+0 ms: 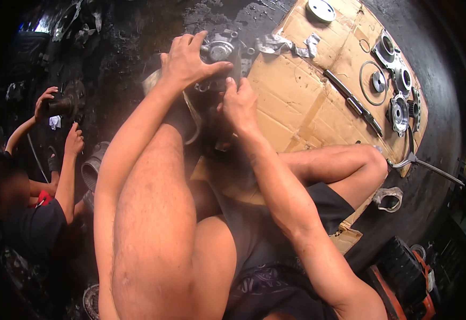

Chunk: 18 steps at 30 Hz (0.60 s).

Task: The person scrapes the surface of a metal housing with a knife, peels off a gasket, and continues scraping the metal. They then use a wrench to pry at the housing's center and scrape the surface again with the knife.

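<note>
In the upper middle of the head view lies a grey cast metal housing [222,49] with a round raised centre and small lugs. My left hand [185,61] reaches over its left side, thumb and fingers spread along the edge. Just below and to the right, my right hand [239,105] is closed, thumb tip up near the housing's lower edge. What its curled fingers hold is hidden. A torn grey strip [273,44] lies to the right of the housing.
Cardboard [281,101] at right bears a long dark shaft [353,103], a metal disc [320,10], a large ring [373,82] and round housings [399,113]. A T-shaped tool [420,160] lies by its edge. At left, another person's hands [45,102] work around a flanged part [65,105].
</note>
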Available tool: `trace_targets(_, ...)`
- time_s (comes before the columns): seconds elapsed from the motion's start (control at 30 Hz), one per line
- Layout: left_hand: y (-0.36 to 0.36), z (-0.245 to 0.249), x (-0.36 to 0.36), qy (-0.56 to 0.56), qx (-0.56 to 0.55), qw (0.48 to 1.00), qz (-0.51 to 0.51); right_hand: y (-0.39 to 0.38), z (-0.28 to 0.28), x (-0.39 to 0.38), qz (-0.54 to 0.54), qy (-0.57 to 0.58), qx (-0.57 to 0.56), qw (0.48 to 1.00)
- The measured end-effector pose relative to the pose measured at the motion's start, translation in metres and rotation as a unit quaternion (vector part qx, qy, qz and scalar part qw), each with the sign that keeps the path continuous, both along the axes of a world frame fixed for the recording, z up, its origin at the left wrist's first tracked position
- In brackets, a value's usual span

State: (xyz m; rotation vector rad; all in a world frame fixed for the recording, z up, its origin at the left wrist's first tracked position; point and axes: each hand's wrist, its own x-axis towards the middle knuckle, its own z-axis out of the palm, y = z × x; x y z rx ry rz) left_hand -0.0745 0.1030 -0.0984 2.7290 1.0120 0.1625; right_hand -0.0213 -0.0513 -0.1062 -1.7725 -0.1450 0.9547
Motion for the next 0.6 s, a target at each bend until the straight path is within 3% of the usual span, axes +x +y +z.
trace_targets(0.13,0.001,-0.003,0.000,0.022,0.034,0.999,-0.005,-0.004,0.000,-0.007,-0.004,-0.008,0.019,1.000)
trace_targets(0.23,0.003,-0.005,-0.003,-0.048,-0.004,0.999,-0.007,-0.001,-0.001,-0.013,-0.016,0.000,0.047,0.999)
trace_targets(0.6,-0.006,0.001,0.002,0.020,0.001,1.000,0.010,-0.001,-0.007,-0.016,-0.047,0.014,0.042,0.998)
